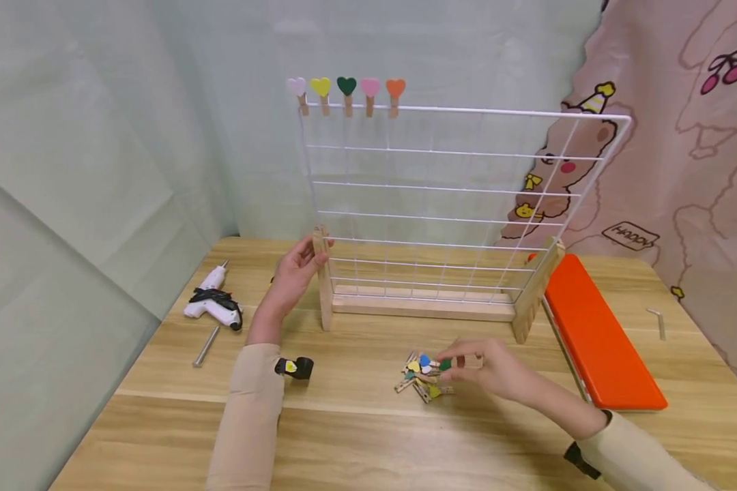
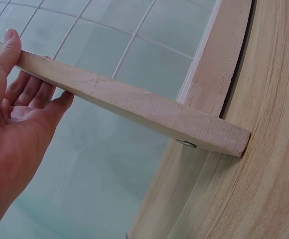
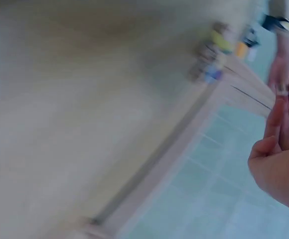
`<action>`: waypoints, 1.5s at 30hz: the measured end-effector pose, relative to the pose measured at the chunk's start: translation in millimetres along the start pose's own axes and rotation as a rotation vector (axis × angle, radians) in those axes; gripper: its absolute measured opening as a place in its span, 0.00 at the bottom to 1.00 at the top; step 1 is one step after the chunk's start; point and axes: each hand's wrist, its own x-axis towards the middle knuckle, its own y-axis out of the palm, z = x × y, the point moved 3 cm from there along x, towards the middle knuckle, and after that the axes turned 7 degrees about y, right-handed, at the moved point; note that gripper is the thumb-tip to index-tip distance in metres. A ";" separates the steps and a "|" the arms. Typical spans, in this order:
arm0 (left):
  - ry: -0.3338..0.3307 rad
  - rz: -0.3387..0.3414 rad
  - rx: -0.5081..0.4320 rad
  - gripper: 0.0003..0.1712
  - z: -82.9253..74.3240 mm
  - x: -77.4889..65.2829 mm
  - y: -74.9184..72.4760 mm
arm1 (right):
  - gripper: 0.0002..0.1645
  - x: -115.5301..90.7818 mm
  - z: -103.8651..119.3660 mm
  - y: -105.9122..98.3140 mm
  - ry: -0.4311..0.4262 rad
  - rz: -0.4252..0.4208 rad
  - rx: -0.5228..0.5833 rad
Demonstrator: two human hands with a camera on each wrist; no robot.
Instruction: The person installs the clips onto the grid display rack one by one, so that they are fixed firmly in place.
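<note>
My left hand (image 1: 296,271) grips the upper part of the left wooden post (image 1: 324,286) of a white wire grid rack (image 1: 430,184). In the left wrist view the thumb lies on one side of that post and the fingers on the other. With my right hand (image 1: 496,372) I pinch a small wooden clothespin with a dark green heart (image 1: 445,365), just over a pile of heart clothespins (image 1: 428,392) on the table. Several heart clothespins (image 1: 347,87) stand clipped along the left of the rack's top wire. The right wrist view is blurred.
A white glue gun (image 1: 213,303) with a wrapped black cord and a metal rod (image 1: 206,346) lie at the left. On the right are a long orange-red case (image 1: 602,334) and a hex key (image 1: 658,322). A curtain (image 1: 233,82) hangs behind the table.
</note>
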 end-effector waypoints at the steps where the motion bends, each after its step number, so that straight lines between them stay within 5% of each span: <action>1: 0.002 -0.001 -0.002 0.28 1.9 0.9 -1.1 | 0.14 7.8 5.6 -5.4 0.015 -0.049 -0.007; 7: 0.017 0.002 -0.006 0.29 9.8 6.4 -4.2 | 0.14 53.9 59.2 -49.7 0.096 -0.250 0.018; 14: 0.016 0.014 -0.003 0.28 10.6 6.3 -3.5 | 0.16 95.8 128.7 -102.5 -0.036 -0.402 0.134; 20: 0.019 0.021 -0.003 0.26 -0.3 2.7 -0.2 | 0.16 128.7 155.1 -139.6 -0.177 -0.459 0.127; 25: 0.023 0.023 -0.005 0.28 -5.7 1.0 1.1 | 0.16 145.0 177.7 -162.6 -0.132 -0.486 0.140; 40: 0.042 0.021 -0.020 0.27 12.6 6.6 -4.2 | 0.14 173.8 168.3 -186.6 0.015 -0.535 0.248; 45: 0.039 0.016 -0.027 0.27 10.3 6.1 -3.9 | 0.11 177.6 166.9 -187.4 0.037 -0.532 0.195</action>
